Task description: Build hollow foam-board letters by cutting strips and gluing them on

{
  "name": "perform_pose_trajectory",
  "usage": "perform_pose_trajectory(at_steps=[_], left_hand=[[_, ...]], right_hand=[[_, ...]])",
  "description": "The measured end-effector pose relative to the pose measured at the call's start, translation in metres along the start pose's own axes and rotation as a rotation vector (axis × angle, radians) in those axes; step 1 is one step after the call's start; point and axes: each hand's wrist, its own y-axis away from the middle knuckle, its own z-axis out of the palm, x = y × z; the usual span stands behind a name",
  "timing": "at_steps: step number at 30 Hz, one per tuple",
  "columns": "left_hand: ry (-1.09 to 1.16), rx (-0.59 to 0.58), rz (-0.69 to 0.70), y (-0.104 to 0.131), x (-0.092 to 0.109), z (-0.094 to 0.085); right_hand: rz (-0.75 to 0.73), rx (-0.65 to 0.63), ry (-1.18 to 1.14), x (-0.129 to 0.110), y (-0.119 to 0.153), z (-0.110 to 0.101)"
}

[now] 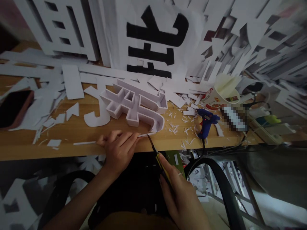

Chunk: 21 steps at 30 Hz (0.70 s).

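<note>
My right hand (179,188) is wrapped round a yellow and black utility knife (165,169), its blade pointing up and left at the table's front edge. The blade tip meets the right end of a thin white strip (144,135). My left hand (120,148) presses that strip on the wooden table (57,150), fingers together. Just beyond both hands lies a white hollow character with raised walls (134,108); its lower right curve is near the blade tip. Left of it rests a flat white hook-shaped piece (97,118).
A blue glue gun (206,123) with a cable stands right of small white scraps. Behind it is a paper cup (223,94). A phone (15,108) lies far left. White boards and a sheet with black characters (155,35) stand behind. A chair armrest (220,182) is below right.
</note>
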Motion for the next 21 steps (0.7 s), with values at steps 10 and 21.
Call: perform_pose_trajectory(at_steps=[10,21], left_hand=[[-0.061,0.006,-0.092,0.012,-0.003,-0.001],[0.002,-0.022,-0.115,0.017,0.001,0.000]], right_hand=[[0.001,-0.088,0.112,-0.004,-0.008,0.017],[-0.024,0.008,0.215,-0.012,-0.007,0.034]])
